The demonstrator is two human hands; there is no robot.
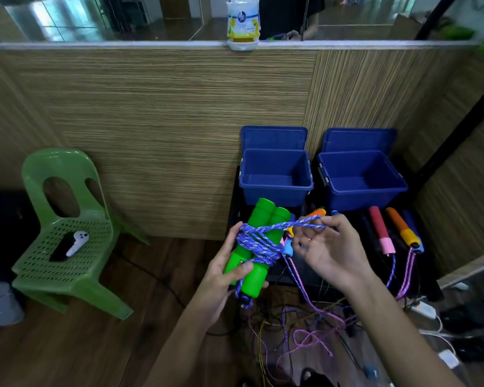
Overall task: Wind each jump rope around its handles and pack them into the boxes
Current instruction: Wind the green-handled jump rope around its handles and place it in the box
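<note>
My left hand (224,270): forearm reaching up from below, fingers and thumb curled, gripping | My right hand (329,251): palm turned toward me, thumb and forefinger pinching at the top, other fingers loosely bent | both forearms bare, hands near each other

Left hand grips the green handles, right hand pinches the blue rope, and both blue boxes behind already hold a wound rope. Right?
Not quite. In the head view the left hand grips the green handles and the right hand pinches the blue rope, but both blue boxes, left box and right box, hold nothing yet.
</note>
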